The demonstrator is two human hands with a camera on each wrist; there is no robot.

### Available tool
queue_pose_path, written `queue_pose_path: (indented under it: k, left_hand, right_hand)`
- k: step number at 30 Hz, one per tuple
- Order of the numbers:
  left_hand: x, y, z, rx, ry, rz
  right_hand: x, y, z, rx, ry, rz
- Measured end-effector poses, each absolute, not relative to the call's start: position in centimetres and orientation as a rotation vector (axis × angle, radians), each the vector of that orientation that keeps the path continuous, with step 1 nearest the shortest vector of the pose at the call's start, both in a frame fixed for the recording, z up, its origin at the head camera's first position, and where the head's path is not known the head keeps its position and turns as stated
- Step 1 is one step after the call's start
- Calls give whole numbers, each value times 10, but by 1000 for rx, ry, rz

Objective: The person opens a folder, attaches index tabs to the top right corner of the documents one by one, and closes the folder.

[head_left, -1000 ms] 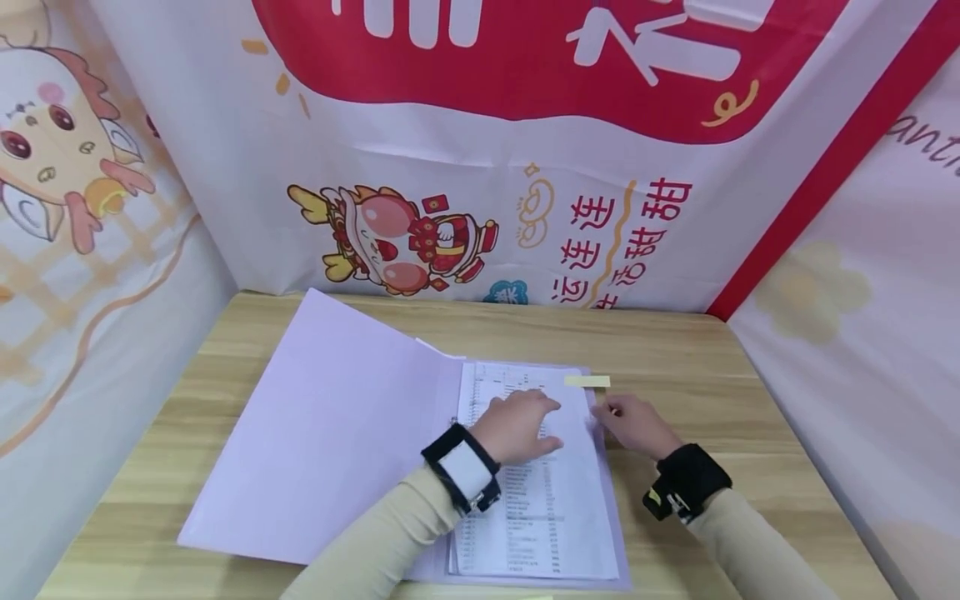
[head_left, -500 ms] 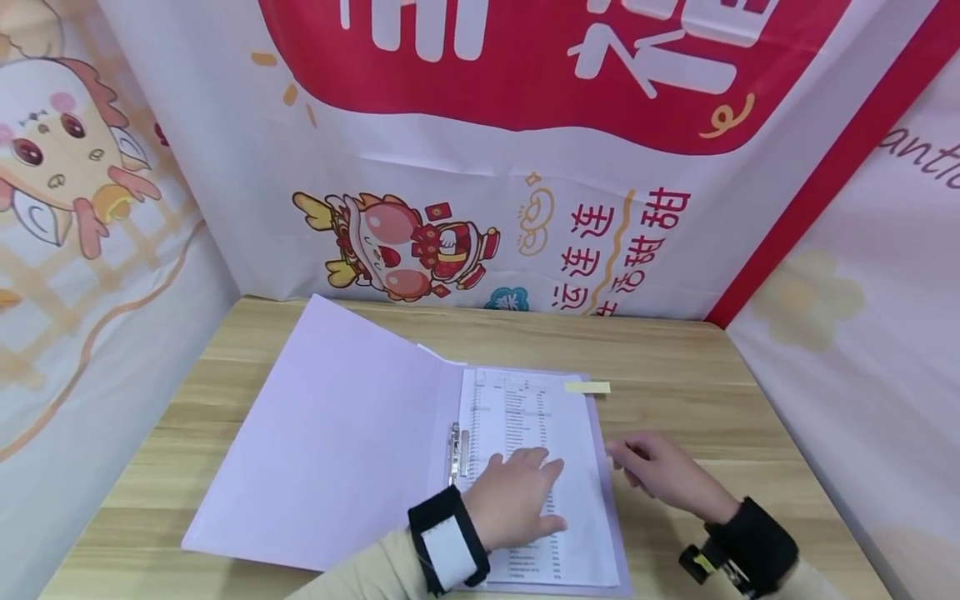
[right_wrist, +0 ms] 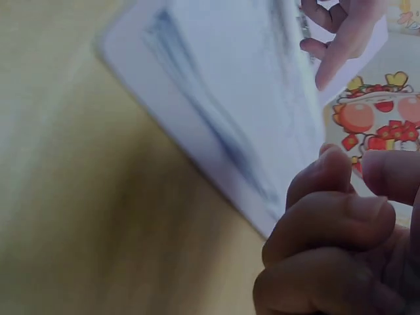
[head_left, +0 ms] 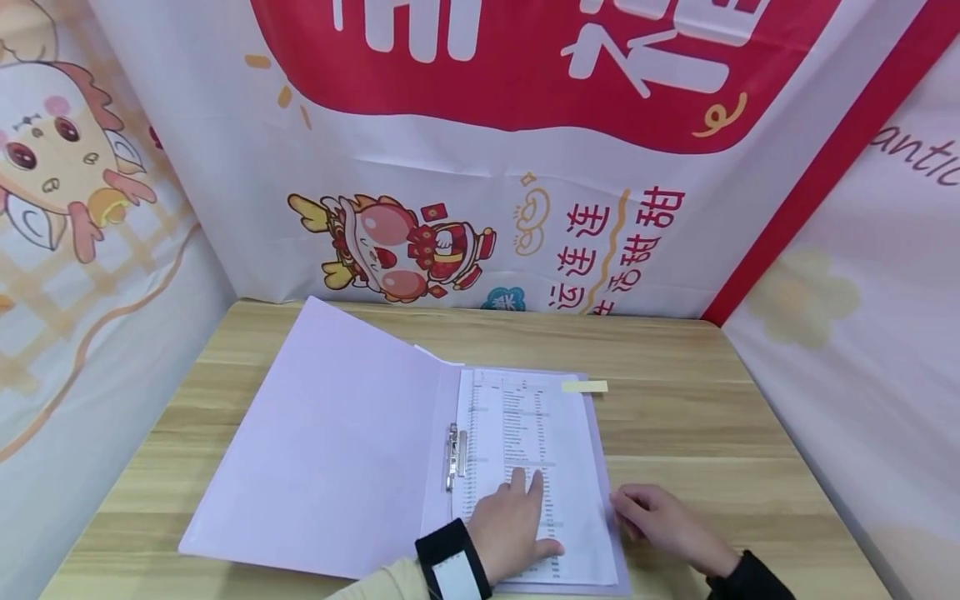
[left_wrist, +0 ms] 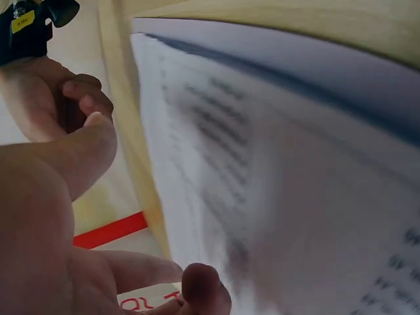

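Head view: right of centre, the narrow pale-yellow paper strip (head_left: 585,387) is overhanging white printed sheets (head_left: 573,450), apparently placed; the lilac folder (head_left: 337,442) is lying unclosed. Left hand (head_left: 508,527), fingers extended, and right hand (head_left: 667,523), loosely curled, are gripping nothing.

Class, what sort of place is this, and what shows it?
Probably a screened-off desk for paperwork: a wood-grain tabletop, printed cloth hangings behind it and on both sides, and an open lilac folder holding printed sheets.
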State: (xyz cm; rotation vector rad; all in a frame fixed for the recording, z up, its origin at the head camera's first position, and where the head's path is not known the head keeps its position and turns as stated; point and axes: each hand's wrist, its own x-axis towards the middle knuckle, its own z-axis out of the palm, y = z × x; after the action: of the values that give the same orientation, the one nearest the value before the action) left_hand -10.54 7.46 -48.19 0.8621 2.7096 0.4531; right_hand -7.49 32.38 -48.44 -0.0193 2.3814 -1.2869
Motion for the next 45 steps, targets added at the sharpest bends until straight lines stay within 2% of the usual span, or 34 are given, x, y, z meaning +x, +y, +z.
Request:
queue_pose_path:
  k: [12, 21, 45]
  left_hand:
    - [-103, 82, -506, 801, 2745, 298]
    - [-97, 89, -508, 767, 2835, 79]
    - [-103, 82, -508, 857, 2748, 217]
  right_hand:
    - [-73, 321, -512, 71, 2383, -1274]
    - [-73, 316, -514, 138, 2437, -1169]
    - [-73, 309, -506, 247, 2560, -1060]
